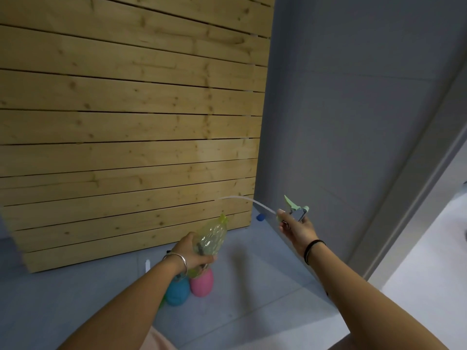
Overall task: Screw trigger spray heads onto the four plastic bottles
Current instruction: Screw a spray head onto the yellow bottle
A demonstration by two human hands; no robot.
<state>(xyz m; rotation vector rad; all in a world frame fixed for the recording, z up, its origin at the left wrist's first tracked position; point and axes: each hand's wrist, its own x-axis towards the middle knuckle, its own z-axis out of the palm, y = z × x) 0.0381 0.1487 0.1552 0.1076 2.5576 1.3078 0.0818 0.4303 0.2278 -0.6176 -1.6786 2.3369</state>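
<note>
Pine slat panel against grey wall, grey floor, white doorway at rt.

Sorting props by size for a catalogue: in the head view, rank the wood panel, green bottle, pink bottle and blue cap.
1. wood panel
2. green bottle and pink bottle: alike, partly hidden, unranked
3. blue cap

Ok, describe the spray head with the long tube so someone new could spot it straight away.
Look right of the wooden slat wall, against the grey wall. The right hand holds up the trigger spray head. It is pale green, and its thin white tube arcs left, unlike the bottles.
</note>
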